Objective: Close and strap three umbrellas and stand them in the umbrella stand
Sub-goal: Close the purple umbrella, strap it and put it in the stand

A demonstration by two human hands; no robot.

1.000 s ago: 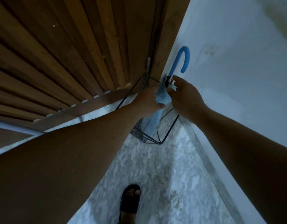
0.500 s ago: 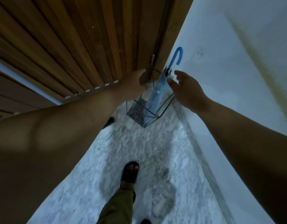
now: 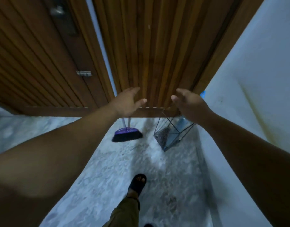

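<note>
A black wire umbrella stand (image 3: 168,136) sits on the floor in the corner between the wooden door and the white wall. A closed light-blue umbrella (image 3: 182,122) stands inside it; its blue curved handle (image 3: 202,94) peeks out behind my right hand. My right hand (image 3: 189,104) hovers above the stand, fingers spread and holding nothing. My left hand (image 3: 128,102) is raised at the same height in front of the door, open and empty, well left of the stand.
A purple broom (image 3: 127,134) leans against the slatted wooden door (image 3: 150,54), left of the stand. A white wall (image 3: 255,79) runs along the right. My sandalled foot (image 3: 137,182) is on the marble floor (image 3: 108,169).
Both hands have let go of the blue umbrella and drawn back and apart. The view has pulled away from the corner, and the broom has come into sight.
</note>
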